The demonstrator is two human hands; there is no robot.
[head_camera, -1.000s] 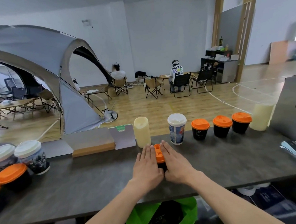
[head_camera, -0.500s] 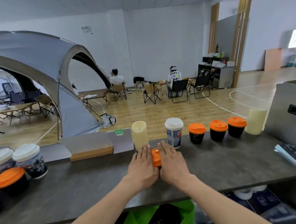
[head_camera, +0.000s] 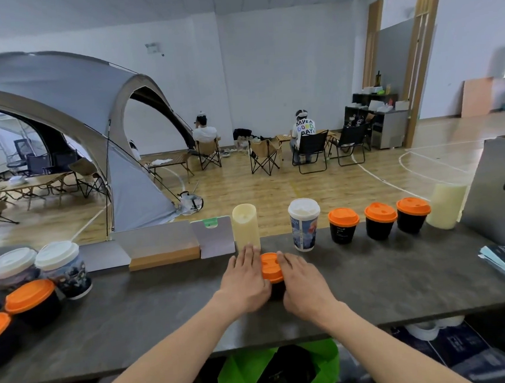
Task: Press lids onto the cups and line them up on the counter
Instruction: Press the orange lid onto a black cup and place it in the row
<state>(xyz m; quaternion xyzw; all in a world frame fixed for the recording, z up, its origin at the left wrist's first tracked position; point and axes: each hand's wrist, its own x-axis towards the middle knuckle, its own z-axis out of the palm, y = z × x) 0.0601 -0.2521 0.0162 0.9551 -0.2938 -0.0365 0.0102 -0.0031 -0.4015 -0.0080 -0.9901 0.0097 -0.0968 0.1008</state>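
— Lying how, those fingers [head_camera: 247, 257]?
— Straight and flat, gripping nothing; left hand [head_camera: 245, 281] and right hand [head_camera: 305, 284] flank the orange lid [head_camera: 271, 266], touching its edges.
— The cup?
— Black cup [head_camera: 277, 292] under that lid, on the counter [head_camera: 401, 285], before the lidded row [head_camera: 379, 223].

The left grip [head_camera: 245, 281] and right grip [head_camera: 304, 283] lay flat, fingers straight, against either side of an orange lid [head_camera: 271, 266] on a black cup [head_camera: 277, 292] on the dark tabletop [head_camera: 394, 274]. Behind stood three orange-lidded cups [head_camera: 380, 224] in a row.
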